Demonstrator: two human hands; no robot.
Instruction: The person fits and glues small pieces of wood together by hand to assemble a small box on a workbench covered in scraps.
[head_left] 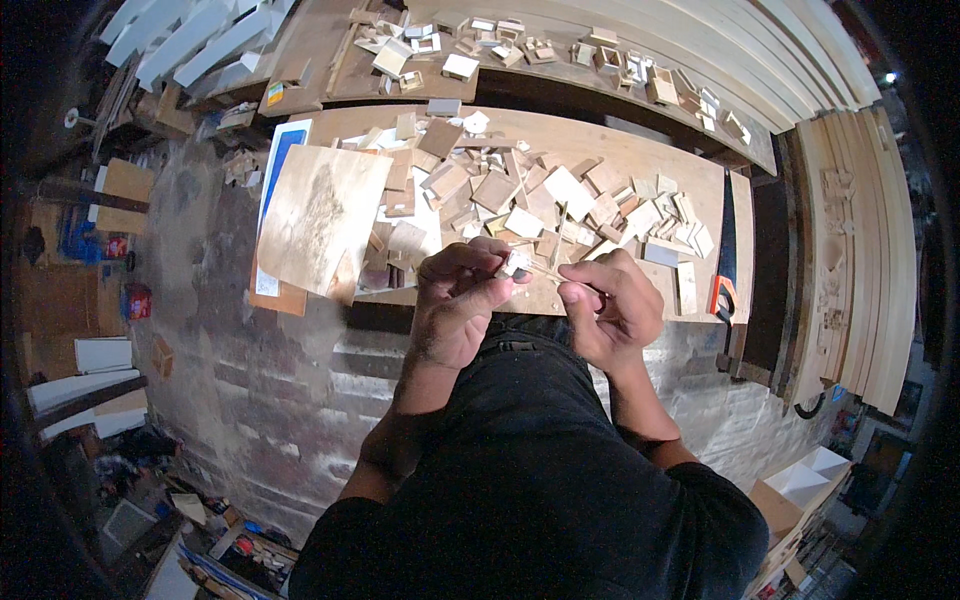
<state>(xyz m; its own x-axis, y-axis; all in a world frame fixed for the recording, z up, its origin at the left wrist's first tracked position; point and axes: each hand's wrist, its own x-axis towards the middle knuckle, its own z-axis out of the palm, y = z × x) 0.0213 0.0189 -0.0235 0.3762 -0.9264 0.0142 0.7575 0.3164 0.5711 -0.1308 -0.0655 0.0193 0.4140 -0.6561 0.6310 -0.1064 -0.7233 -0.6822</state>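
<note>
My left hand (455, 305) is raised over the near edge of the workbench (520, 293), its thumb and fingers closed on a small pale wooden piece (513, 264). Just to the right, my right hand (622, 308) pinches a thin light stick (544, 271) between thumb and forefinger. The stick's far end points at the small piece; whether they touch I cannot tell. Beyond both hands lies a loose heap of small flat wood offcuts (495, 190) in brown and pale tones.
A stained plywood sheet (325, 215) lies at the bench's left. At its right end rests a handsaw (724, 295) with an orange and black handle. Small wooden box-like pieces (608, 62) line the shelf behind. Long pale boards (858, 270) are stacked at right.
</note>
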